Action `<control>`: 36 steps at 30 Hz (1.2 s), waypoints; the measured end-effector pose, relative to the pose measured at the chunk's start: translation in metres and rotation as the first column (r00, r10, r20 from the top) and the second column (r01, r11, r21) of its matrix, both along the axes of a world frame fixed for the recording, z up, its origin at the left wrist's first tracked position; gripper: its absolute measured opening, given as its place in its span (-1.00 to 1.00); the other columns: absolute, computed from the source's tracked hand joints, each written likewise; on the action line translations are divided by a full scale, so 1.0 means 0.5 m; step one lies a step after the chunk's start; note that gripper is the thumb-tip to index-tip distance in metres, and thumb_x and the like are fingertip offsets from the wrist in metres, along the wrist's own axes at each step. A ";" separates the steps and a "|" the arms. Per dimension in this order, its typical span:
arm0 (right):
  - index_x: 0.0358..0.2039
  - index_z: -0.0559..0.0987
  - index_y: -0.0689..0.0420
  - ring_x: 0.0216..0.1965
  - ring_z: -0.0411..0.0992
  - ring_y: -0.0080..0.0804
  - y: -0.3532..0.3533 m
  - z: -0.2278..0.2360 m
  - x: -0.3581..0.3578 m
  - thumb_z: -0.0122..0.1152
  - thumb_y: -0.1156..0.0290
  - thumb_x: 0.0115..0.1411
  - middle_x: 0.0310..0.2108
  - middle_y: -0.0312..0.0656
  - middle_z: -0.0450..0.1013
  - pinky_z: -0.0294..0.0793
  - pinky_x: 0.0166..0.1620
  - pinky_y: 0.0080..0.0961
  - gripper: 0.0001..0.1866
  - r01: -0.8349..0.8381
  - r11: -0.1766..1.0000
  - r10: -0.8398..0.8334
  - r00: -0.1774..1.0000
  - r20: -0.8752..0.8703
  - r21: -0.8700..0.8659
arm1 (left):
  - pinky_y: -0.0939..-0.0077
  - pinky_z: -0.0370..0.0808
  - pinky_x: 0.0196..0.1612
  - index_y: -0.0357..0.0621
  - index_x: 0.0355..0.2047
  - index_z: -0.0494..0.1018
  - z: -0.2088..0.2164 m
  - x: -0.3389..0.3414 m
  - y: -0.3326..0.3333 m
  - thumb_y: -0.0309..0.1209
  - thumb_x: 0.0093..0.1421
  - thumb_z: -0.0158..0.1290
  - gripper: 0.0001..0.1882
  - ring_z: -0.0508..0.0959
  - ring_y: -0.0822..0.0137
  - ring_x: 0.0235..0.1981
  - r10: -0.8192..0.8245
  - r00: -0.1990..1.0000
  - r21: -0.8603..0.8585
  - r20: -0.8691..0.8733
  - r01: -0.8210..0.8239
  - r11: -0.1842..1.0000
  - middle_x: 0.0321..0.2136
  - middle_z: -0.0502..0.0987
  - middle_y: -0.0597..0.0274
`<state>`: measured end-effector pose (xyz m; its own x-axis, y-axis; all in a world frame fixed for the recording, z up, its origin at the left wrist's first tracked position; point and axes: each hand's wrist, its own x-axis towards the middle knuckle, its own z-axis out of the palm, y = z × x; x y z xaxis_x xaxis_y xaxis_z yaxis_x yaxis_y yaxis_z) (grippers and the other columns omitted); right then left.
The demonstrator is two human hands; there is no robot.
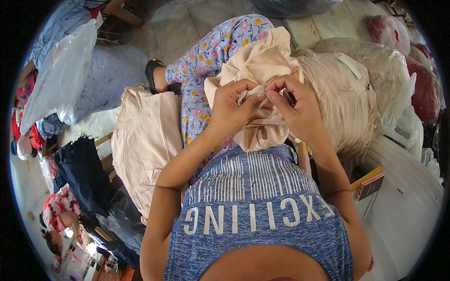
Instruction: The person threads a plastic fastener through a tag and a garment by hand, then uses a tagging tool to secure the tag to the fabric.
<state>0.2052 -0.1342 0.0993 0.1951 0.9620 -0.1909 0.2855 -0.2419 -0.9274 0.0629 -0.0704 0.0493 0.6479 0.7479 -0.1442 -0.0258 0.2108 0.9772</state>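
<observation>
Left hand (230,108) and right hand (296,108) pinching soft, crumpled cream cloth (255,70) on the lap, fingertips meeting, see-through plastic bags (398,79) stuffed with cloth sitting right of the pinch, folded cream pile (145,140) lying left.

Head view, steeply downward (close)
</observation>
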 end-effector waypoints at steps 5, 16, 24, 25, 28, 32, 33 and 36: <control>-0.27 0.24 0.19 -0.44 0.36 -0.41 -0.006 -0.018 0.009 -0.03 0.41 0.11 -0.45 -0.13 0.36 0.30 -0.40 -0.56 -0.78 -0.097 0.990 0.090 0.993 0.071 0.103 | 0.74 0.32 -0.45 -0.30 -0.41 0.42 0.007 -0.009 0.009 -0.52 0.07 -0.02 -0.91 0.37 0.63 -0.50 -0.086 0.996 -0.030 -0.005 0.086 0.996 -0.54 0.46 0.35; -0.30 0.20 0.09 -0.60 0.40 -0.08 0.021 0.036 0.041 -0.02 0.38 0.06 -0.65 -0.07 0.40 0.28 -0.61 -0.24 -0.77 -0.519 0.854 0.435 0.687 0.582 -0.025 | 0.81 0.29 -0.39 -0.33 -0.33 0.41 0.015 -0.032 0.049 -0.54 0.10 -0.10 -0.85 0.35 0.67 -0.45 -0.393 0.903 -0.244 0.172 0.426 0.871 -0.47 0.43 0.41; -0.28 0.22 0.08 -0.63 0.39 -0.08 0.032 0.044 0.050 0.00 0.37 0.03 -0.71 -0.06 0.36 0.26 -0.61 -0.23 -0.75 -0.635 0.772 0.504 0.597 0.624 -0.016 | 0.76 0.32 -0.33 -0.35 -0.22 0.38 0.023 -0.028 0.039 -0.59 0.08 -0.11 -0.77 0.36 0.64 -0.39 -0.373 0.909 -0.217 0.187 0.409 0.887 -0.40 0.45 0.38; -0.28 0.22 0.07 -0.63 0.38 -0.07 0.032 0.044 0.051 0.00 0.36 0.03 -0.71 -0.06 0.36 0.26 -0.61 -0.22 -0.75 -0.644 0.765 0.516 0.588 0.623 -0.025 | 0.75 0.32 -0.31 -0.35 -0.22 0.38 0.023 -0.029 0.040 -0.60 0.08 -0.12 -0.76 0.37 0.64 -0.38 -0.388 0.906 -0.208 0.170 0.418 0.884 -0.39 0.45 0.37; -0.27 0.23 0.07 -0.63 0.38 -0.07 0.036 0.049 0.055 0.01 0.35 0.03 -0.72 -0.06 0.36 0.25 -0.61 -0.21 -0.74 -0.670 0.741 0.551 0.563 0.616 -0.050 | 0.75 0.32 -0.29 -0.35 -0.20 0.38 0.020 -0.034 0.044 -0.62 0.07 -0.12 -0.75 0.37 0.62 -0.34 -0.435 0.885 -0.252 0.163 0.464 0.849 -0.36 0.45 0.35; -0.25 0.23 0.05 -0.63 0.38 -0.07 0.038 0.050 0.059 0.02 0.35 0.02 -0.72 -0.06 0.36 0.25 -0.61 -0.21 -0.72 -0.700 0.710 0.582 0.523 0.622 -0.076 | 0.75 0.31 -0.24 -0.36 -0.18 0.37 0.022 -0.031 0.045 -0.63 0.07 -0.13 -0.73 0.38 0.61 -0.30 -0.444 0.869 -0.260 0.218 0.490 0.832 -0.31 0.45 0.32; -0.24 0.23 0.04 -0.63 0.38 -0.07 0.038 0.049 0.059 0.02 0.35 0.01 -0.71 -0.06 0.36 0.25 -0.61 -0.20 -0.71 -0.711 0.699 0.589 0.509 0.628 -0.079 | 0.74 0.32 -0.22 -0.36 -0.17 0.36 0.023 -0.032 0.046 -0.64 0.07 -0.13 -0.72 0.38 0.60 -0.29 -0.444 0.865 -0.273 0.235 0.497 0.824 -0.30 0.45 0.31; -0.22 0.21 0.05 -0.62 0.38 -0.06 0.043 0.056 0.058 0.02 0.35 0.00 -0.71 -0.05 0.36 0.26 -0.61 -0.21 -0.68 -0.729 0.676 0.617 0.478 0.626 -0.110 | 0.72 0.32 -0.19 -0.37 -0.15 0.35 0.024 -0.031 0.047 -0.64 0.06 -0.13 -0.71 0.39 0.58 -0.27 -0.450 0.861 -0.285 0.235 0.504 0.815 -0.27 0.45 0.29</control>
<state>0.2343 -0.1129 0.1271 -0.5142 0.8476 -0.1313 0.7677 0.3866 -0.5110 0.0474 -0.0469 0.0612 0.9441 0.2656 -0.1950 0.0224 0.5388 0.8421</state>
